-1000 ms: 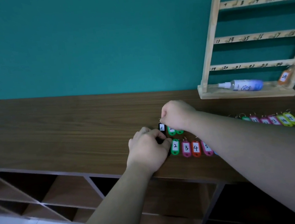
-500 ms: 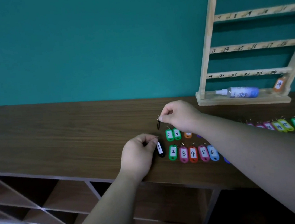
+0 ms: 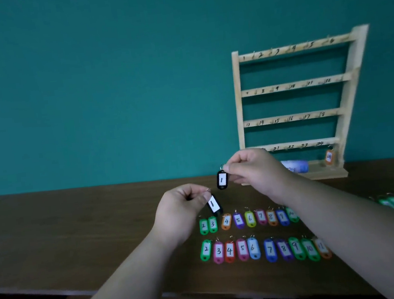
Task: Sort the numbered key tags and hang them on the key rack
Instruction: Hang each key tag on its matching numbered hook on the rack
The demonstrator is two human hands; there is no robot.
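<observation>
Bare table point(image 3: 78, 236) stretched beyond my left hand point(image 3: 181, 212). Two tag rows point(image 3: 249, 218) crowded the wood beneath, and a bottle point(image 3: 296, 166) lay along the base shelf of the rack point(image 3: 241, 119).

Teal wall point(image 3: 86, 88) behind dark wooden counter point(image 3: 66, 238).

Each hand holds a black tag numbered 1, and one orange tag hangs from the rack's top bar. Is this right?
Not fully. The head view shows the orange tag hanging from the bottom bar of the rack, under 24, not the top. The left hand holds the lower black tag and the right hand the upper black tag, both numbered 1.
</observation>
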